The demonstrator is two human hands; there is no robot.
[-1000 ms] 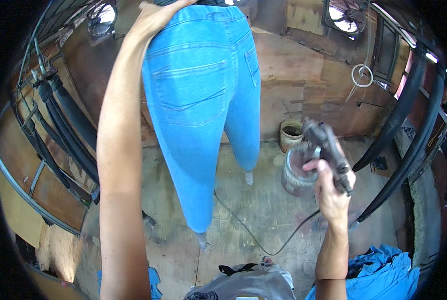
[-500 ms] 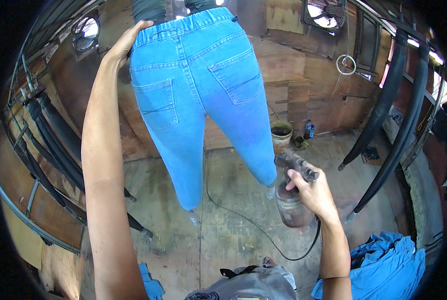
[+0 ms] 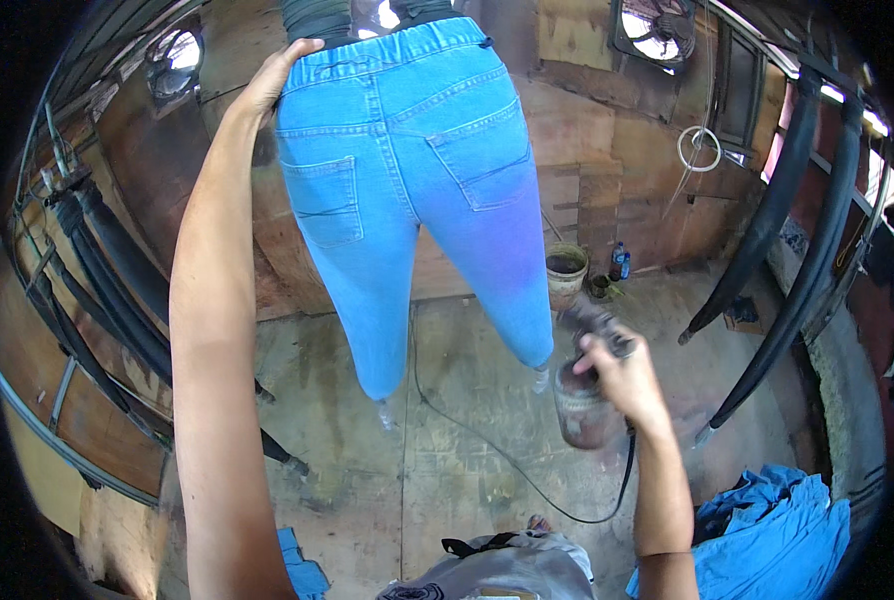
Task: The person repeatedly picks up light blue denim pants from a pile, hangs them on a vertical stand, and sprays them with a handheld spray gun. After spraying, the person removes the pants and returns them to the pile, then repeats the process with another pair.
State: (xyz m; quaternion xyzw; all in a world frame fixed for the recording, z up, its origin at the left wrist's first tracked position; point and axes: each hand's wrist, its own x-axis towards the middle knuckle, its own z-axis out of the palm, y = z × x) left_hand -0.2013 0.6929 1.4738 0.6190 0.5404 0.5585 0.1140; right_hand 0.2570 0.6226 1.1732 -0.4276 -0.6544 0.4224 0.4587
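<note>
Light blue jeans point(image 3: 372, 215) hang upright in front of me, stretched over a dark form point(image 3: 315, 18) that shows above the waistband. My left hand point(image 3: 277, 80) grips the waistband's upper left corner, thumb along the top edge and other fingers mostly hidden. A purple tint point(image 3: 497, 235) covers the thigh of the right leg below the back pocket. Beside that leg's lower end, my right hand point(image 3: 627, 375) is wrapped round a spray gun point(image 3: 592, 325) with a cup point(image 3: 582, 410) beneath, apart from the fabric. Gun and fingers are slightly blurred.
From the gun a dark hose point(image 3: 527, 475) loops across the floor. Black padded forms hang at left point(image 3: 117, 290) and right point(image 3: 767, 230). A blue garment pile point(image 3: 777, 535) lies at lower right. Behind stand a bucket point(image 3: 565, 280) and bottles point(image 3: 619, 260); fans point(image 3: 655, 30) sit in the wall.
The purple tint on the right leg has become stronger and wider. The jeans appear slightly further right, with my left hand still at the waistband. My right hand and the spray gun have shifted slightly.
</note>
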